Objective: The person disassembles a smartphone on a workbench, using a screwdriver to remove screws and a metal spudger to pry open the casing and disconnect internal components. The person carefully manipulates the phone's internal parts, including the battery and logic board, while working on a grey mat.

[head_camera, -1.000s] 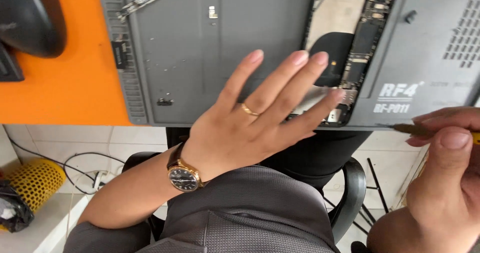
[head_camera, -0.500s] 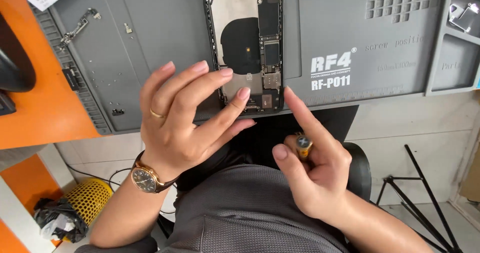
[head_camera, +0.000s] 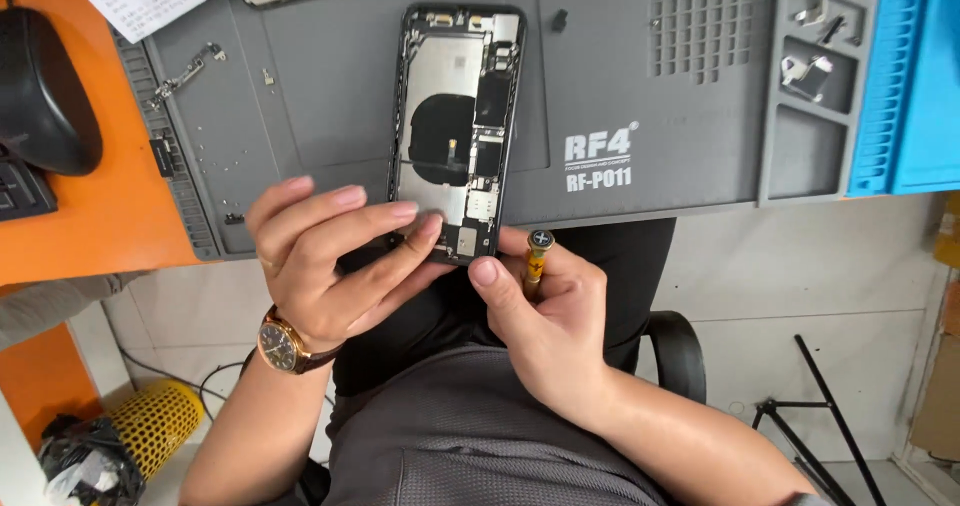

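Two hands at near edge of grey mat [head_camera: 620,86]. Opened phone [head_camera: 458,131] lies flat on mat, insides up, bottom end at mat's edge. Left hand [head_camera: 325,261], fingers [head_camera: 385,214] bent, tips pressing phone's bottom corner. Right hand [head_camera: 545,311] curled tight round yellow screwdriver [head_camera: 537,256], just beside phone. Orange bench [head_camera: 90,216] at left, blue mat [head_camera: 915,76] at right.

An opened black phone [head_camera: 458,131] lies flat, internals up; a yellow-handled screwdriver [head_camera: 535,262] stands upright at its near end.
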